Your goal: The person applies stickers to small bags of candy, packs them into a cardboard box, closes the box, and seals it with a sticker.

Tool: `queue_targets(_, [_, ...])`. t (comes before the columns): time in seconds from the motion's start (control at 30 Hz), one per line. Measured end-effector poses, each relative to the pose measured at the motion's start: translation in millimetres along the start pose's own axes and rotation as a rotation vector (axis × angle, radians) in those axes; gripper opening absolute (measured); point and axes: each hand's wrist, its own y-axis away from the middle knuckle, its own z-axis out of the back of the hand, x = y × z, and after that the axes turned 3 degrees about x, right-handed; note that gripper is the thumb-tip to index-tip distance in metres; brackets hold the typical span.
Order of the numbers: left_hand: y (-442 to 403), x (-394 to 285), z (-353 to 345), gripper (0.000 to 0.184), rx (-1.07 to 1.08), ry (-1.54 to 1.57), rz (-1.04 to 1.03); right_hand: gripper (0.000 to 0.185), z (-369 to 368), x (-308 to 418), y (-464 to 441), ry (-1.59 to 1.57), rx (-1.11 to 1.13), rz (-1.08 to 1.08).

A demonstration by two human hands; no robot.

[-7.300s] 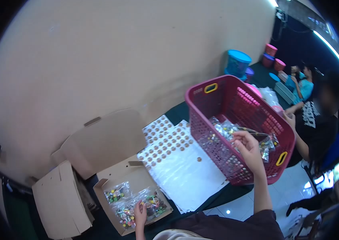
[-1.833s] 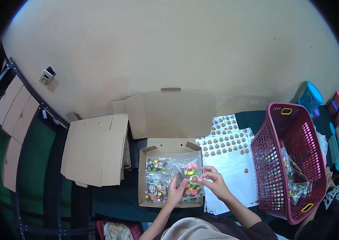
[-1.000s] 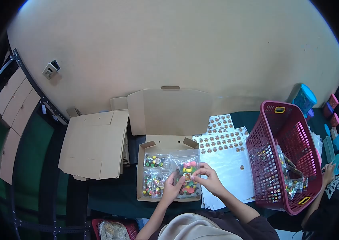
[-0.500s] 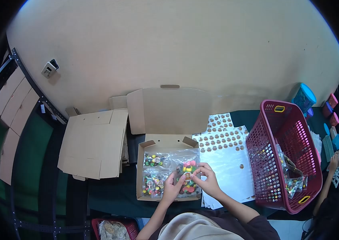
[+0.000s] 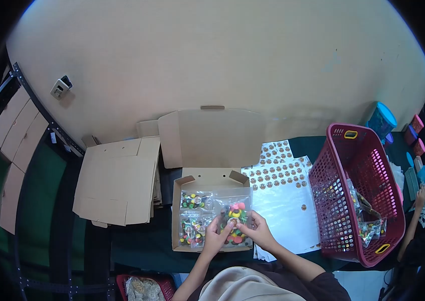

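Flattened cardboard boxes (image 5: pixel 114 180) lie stacked beside an open carton (image 5: pixel 215 175) with candy bags (image 5: pixel 193 233) in its left half. The person's left hand (image 5: pixel 214 240) pinches a clear candy bag (image 5: pixel 236 208) over the carton's right half, thumb on its round label (image 5: pixel 232 222); the right hand (image 5: pixel 261 233) pinches the opposite side. Sticker sheets (image 5: pixel 285 215) and a maroon basket (image 5: pixel 337 215) follow.

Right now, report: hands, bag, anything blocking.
Left hand and right hand on clear plastic bag of multicoloured pieces, thumbs at round label. Bag in or above open brown cardboard box. Nothing visibly in the way.
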Motion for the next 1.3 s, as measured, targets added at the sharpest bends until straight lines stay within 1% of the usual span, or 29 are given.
queue_targets(0.13, [-0.2, 1.3, -2.6, 0.035, -0.053, 0.050, 0.027, 0.038, 2.0, -6.3, 0.7, -0.007, 0.021, -0.024])
queue_targets(0.2, [-1.0, 8.0, -0.9, 0.038, -0.059, 0.121, 0.053, 0.039, 5.7, -8.9, -0.4, 0.092, 0.051, 0.011])
queue_targets(0.23, [-1.4, 9.5, -0.5, 0.038, -0.059, 0.122, 0.052, 0.039, 4.6, -7.6, -0.6, 0.094, 0.051, 0.011])
queue_targets(0.3, [-1.8, 10.1, -0.1, 0.038, -0.034, 0.064, -0.066, 0.037, -1.1, -2.3, -1.2, 0.106, -0.026, -0.008])
queue_targets(0.33, [-1.2, 8.2, -0.6, 0.038, -0.034, 0.065, -0.066, 0.037, -4.1, -0.3, -1.4, 0.107, -0.026, -0.009])
queue_targets(0.4, [0.0, 2.6, -2.4, 0.039, 0.021, -0.098, -0.056, 0.033, -8.2, 2.2, -2.0, 0.065, -0.138, -0.007])
queue_targets(0.43, [-0.7, 7.6, 1.0, 0.036, 0.011, -0.114, -0.024, 0.030, -7.3, -1.5, -2.4, 0.067, -0.146, -0.005])
queue_targets(0.47, [-1.5, 6.6, 2.3, 0.036, 0.009, -0.114, -0.025, 0.030, -5.4, -5.1, -3.9, 0.067, -0.144, -0.005])
queue_targets(0.53, [-3.4, -3.8, 3.5, 0.033, 0.048, 0.052, 0.030, 0.026, -1.8, -10.3, -5.2, 0.076, -0.114, -0.029])
queue_targets(0.57, [-2.5, -8.0, 5.5, 0.030, 0.069, -0.034, 0.037, 0.025, -0.6, -9.3, -5.0, 0.034, -0.103, -0.052])
queue_targets(0.6, [-3.4, -9.1, 6.4, 0.030, 0.069, -0.034, 0.039, 0.025, -0.7, -3.7, -4.9, 0.033, -0.104, -0.053])
queue_targets(0.67, [-5.9, -10.5, 6.6, 0.031, 0.088, 0.042, 0.047, 0.027, -0.9, 9.4, -4.7, -0.108, -0.048, -0.091])
queue_targets(0.7, [-6.7, -10.1, 5.1, 0.031, 0.089, 0.042, 0.046, 0.027, 1.6, 7.8, -5.0, -0.108, -0.049, -0.089])
queue_targets(0.77, [-6.2, -8.3, 1.2, 0.031, 0.055, 0.094, 0.057, 0.028, 8.4, 0.5, -3.9, -0.003, -0.037, -0.066])
queue_targets(0.9, [-8.4, -5.5, 6.0, 0.032, 0.080, 0.042, 0.081, 0.026, 11.7, -1.9, -5.5, 0.005, -0.040, -0.037])
queue_targets(0.97, [-5.5, -13.1, 0.9, 0.033, 0.125, -0.011, 0.040, 0.029, 5.5, 3.6, -8.1, 0.114, -0.126, 0.052])
queue_targets(1.0, [-3.4, -15.0, -1.0, 0.033, 0.124, -0.011, 0.042, 0.029, 4.0, 3.1, -10.1, 0.113, -0.125, 0.051])
queue_targets(1.07, [-1.0, -16.8, -4.8, 0.035, 0.145, -0.112, 0.015, 0.032, 2.8, 2.0, -15.0, 0.249, -0.231, 0.078])
queue_targets(1.1, [-3.1, -13.0, -7.4, 0.035, 0.124, -0.010, 0.017, 0.034, 3.0, 3.5, -16.4, 0.341, -0.261, 0.093])
queue_targets(1.23, [-4.8, -12.2, -3.0, 0.035, 0.111, 0.045, 0.014, 0.032, 1.9, 5.9, -18.2, 0.333, -0.214, 0.048])
queue_targets(1.3, [-5.2, -9.4, 1.2, 0.034, 0.109, 0.080, 0.035, 0.029, -0.5, 10.6, -19.4, 0.141, -0.155, 0.077])
